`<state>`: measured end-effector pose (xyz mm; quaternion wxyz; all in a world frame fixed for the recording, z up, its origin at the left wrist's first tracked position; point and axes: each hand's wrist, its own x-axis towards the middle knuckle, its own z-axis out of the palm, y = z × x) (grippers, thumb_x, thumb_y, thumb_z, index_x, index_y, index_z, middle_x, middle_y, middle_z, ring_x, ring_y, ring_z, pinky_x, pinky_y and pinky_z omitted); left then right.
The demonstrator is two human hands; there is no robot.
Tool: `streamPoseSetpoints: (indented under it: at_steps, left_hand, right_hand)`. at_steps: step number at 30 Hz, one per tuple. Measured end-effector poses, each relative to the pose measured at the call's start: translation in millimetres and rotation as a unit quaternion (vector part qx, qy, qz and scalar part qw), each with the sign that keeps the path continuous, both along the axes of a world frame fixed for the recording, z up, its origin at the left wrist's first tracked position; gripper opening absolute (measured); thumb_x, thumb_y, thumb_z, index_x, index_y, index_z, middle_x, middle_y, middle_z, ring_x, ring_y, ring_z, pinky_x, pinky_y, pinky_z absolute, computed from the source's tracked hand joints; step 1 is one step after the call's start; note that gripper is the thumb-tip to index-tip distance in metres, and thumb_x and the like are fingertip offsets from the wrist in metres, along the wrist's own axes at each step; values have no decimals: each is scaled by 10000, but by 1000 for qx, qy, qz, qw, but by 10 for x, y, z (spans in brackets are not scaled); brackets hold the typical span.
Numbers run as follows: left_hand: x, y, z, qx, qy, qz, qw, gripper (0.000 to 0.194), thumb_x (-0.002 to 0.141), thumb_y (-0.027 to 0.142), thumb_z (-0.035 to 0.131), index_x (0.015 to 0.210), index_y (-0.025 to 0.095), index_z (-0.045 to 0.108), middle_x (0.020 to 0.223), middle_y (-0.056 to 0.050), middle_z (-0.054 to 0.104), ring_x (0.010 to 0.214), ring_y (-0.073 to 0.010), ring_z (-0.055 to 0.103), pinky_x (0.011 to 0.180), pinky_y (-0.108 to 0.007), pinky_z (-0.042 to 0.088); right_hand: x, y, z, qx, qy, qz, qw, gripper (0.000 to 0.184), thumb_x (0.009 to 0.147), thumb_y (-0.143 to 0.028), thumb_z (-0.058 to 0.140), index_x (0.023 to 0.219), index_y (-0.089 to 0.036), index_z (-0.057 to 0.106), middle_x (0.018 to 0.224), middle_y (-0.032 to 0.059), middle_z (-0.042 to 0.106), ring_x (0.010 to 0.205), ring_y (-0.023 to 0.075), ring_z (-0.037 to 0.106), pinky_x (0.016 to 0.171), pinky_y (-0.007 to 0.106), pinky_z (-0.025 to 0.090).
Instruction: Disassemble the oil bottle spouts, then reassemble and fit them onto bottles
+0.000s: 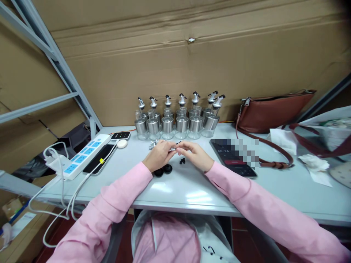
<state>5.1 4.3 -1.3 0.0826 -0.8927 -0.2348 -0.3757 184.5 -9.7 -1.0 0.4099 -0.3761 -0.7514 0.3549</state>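
Note:
My left hand (pixel 161 156) is closed around a small silver pour spout (pixel 172 149), its end showing at the fingertips. My right hand (pixel 194 155) meets it there with thumb and fingers pinched together; what they grip is mostly hidden. A tiny black bit (pixel 178 143) shows above the touching fingertips. Several small black parts (pixel 182 160) lie on the table below my right hand. Round black caps (pixel 167 168) rest by my left wrist, partly covered by it. Behind my left hand sit loose silver spout pieces (pixel 152 145).
Several glass bottles with steel sleeves (pixel 181 125) line the back of the table (pixel 175 195), the rear ones fitted with spouts. A power strip (pixel 85 155) and a phone (pixel 100 159) lie left. Another phone (pixel 233 160), a brown bag (pixel 274 111) and crumpled tissue (pixel 314 162) are right.

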Motion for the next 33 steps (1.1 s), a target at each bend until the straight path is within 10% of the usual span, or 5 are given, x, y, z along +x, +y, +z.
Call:
streamPoseSetpoints:
  at_steps: [13, 19, 27, 33]
  left_hand:
    - [39, -4, -1, 4, 17, -4, 1000, 178, 934, 296, 354, 948, 164, 471, 813, -43, 613, 760, -151, 576, 694, -271, 438]
    - [-10, 20, 29, -5, 50, 10, 999, 186, 929, 266, 375, 902, 161, 527, 779, -24, 632, 707, -133, 573, 695, -271, 409]
    - [-141, 100, 116, 19, -3, 40, 999, 205, 925, 275, 395, 940, 145, 553, 809, -36, 669, 712, -128, 595, 692, -269, 409]
    - [-166, 113, 101, 26, -16, 54, 998, 227, 927, 284, 393, 909, 151, 576, 812, -22, 691, 707, -122, 610, 726, -277, 413]
  right_hand:
    - [-5, -26, 9, 15, -47, -20, 999, 400, 881, -463, 273, 593, -201, 361, 530, -40, 361, 503, 95, 354, 532, 251, 309]
    - [148, 82, 16, -27, -19, 2, 999, 278, 741, -418, 555, 776, -146, 598, 651, -1, 550, 603, 115, 486, 607, 256, 399]
    - [267, 175, -64, 118, -263, -28, 957, 245, 828, -167, 404, 829, -145, 648, 840, 89, 638, 763, 163, 576, 746, 295, 443]
    - [314, 202, -100, 94, -314, 10, 945, 210, 834, -176, 440, 854, -162, 648, 834, 74, 655, 762, 165, 595, 752, 288, 458]
